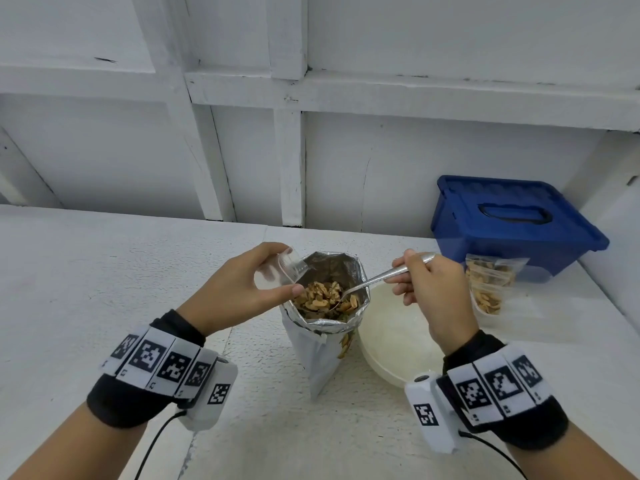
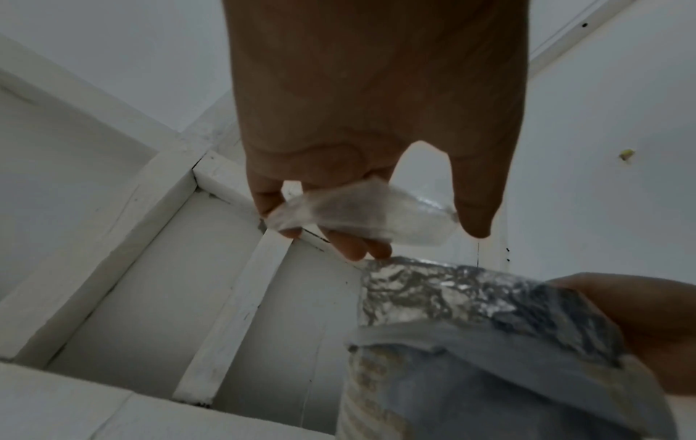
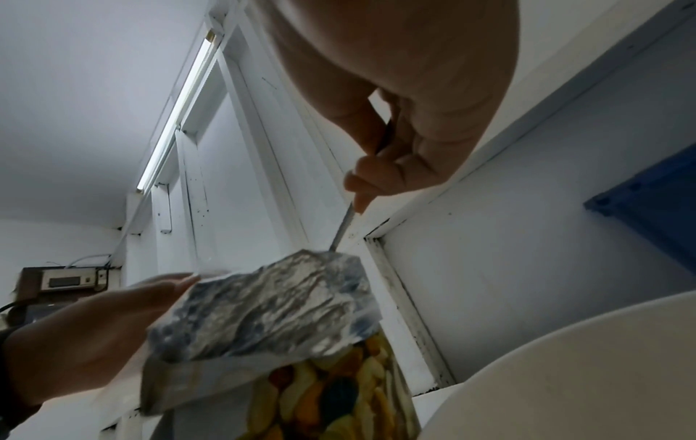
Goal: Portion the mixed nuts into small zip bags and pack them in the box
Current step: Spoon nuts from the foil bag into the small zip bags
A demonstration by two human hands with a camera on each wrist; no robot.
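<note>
White desk (image 1: pixel 104 271): left hand (image 1: pixel 235 289) pinches an empty zip bag (image 1: pixel 280 271); right hand (image 1: pixel 433 289) grips a spoon (image 1: pixel 374 280) dipped in the nut pouch (image 1: pixel 325 306).

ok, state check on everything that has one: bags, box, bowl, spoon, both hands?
nut pouch: upright, top open, nuts inside
empty zip bag: held at the pouch rim, no nuts visible in it
filled zip bags: hold nuts, lying in front of the box
blue box: lid on
bowl: empty
spoon: bowl end down in the nuts
left hand: holds the empty zip bag
right hand: grips the spoon
</note>
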